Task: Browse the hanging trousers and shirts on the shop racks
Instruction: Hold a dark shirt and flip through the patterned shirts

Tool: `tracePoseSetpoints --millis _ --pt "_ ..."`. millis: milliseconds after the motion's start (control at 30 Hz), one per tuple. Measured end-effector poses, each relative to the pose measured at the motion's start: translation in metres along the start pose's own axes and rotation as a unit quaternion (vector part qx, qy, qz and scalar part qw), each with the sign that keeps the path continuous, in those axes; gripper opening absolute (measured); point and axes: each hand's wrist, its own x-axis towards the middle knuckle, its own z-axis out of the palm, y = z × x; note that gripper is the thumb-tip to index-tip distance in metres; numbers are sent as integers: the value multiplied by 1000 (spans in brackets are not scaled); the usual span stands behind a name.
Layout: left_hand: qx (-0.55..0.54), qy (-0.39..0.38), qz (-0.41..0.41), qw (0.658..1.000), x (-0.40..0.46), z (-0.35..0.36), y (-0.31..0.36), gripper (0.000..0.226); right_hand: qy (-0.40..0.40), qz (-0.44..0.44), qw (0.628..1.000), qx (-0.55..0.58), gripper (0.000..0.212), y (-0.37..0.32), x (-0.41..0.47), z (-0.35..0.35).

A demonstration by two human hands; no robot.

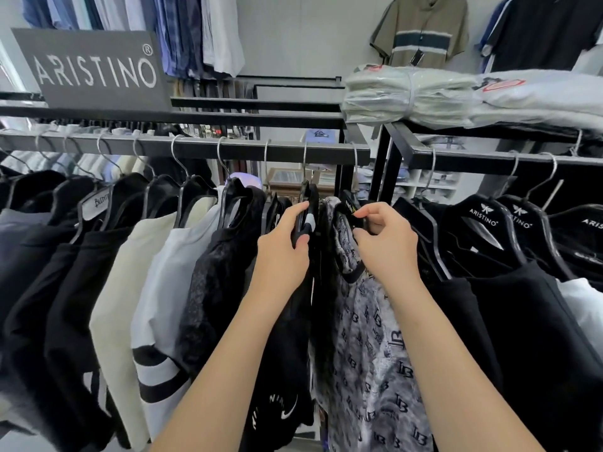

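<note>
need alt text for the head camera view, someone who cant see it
Two bare hands part shirts hanging on a black shop rail: the left hand grips a black hanger, the right hand pinches the collar of a grey patterned shirt.

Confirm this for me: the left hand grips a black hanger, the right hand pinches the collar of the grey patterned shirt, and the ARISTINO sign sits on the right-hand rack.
One detail is wrong. The head view shows the ARISTINO sign on the left-hand rack, not the right. The rest stands: the left hand grips a black hanger, and the right hand pinches the collar of the grey patterned shirt.
</note>
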Motion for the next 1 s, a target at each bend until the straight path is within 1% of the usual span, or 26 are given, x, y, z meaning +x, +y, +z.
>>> tracePoseSetpoints --millis 100,233,333,433,500,567,667,733,833,1000 --pt "-16 -7 -19 1000 0 -5 -3 53 -14 3 1000 -12 25 3 4 -6" --pt "-21 -7 -26 999 -7 3 8 55 -16 -21 999 -24 22 1 1 -2" --pt "-7 -11 -42 999 -12 8 16 57 14 -86 992 -91 21 -3 -4 8" --pt "-21 -31 -69 997 -14 9 20 59 25 -181 979 -87 22 -9 -11 16" --pt "-24 -49 -77 996 -19 6 26 58 -10 -226 972 -62 22 -15 -14 20" --pt "-38 -44 -90 994 -28 1 30 51 -81 -246 965 -33 23 -23 -16 22" --pt "-84 -21 -136 987 -50 -13 36 32 -185 -241 953 -17 25 -34 -20 24" --pt "-112 -8 -153 982 -65 -24 42 24 -231 -235 944 -14 25 -38 -25 26" --pt "-157 21 -179 971 -90 -39 49 22 -267 -264 926 -30 23 -42 -39 32" --pt "-142 61 -232 960 -132 -72 50 27 -283 -320 903 -43 22 -49 -65 43"
